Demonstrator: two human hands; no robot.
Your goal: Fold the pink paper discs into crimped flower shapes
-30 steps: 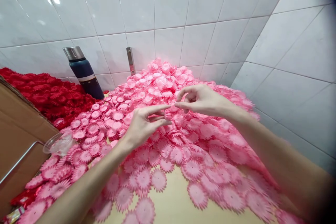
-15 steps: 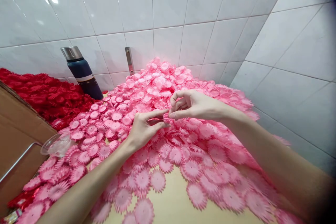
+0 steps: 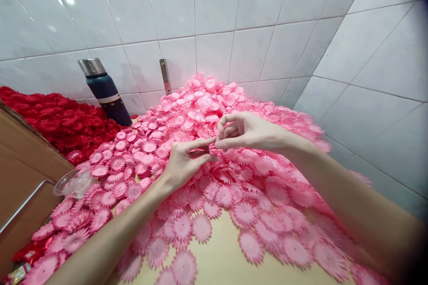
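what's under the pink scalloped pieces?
Under the pink scalloped pieces, a pale yellow tabletop shows through the gaps. Where they heap up, whatever lies beneath is hidden.

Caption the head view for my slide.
Bare hands meet at a small pink piece over heaped pink saw-edged discs by white wall tiles.

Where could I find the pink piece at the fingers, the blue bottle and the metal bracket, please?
Pink piece [image 3: 213, 148], head view: its visible side.
Blue bottle [image 3: 104, 89], head view: middle of its body.
Metal bracket [image 3: 165, 76], head view: middle of its front face.
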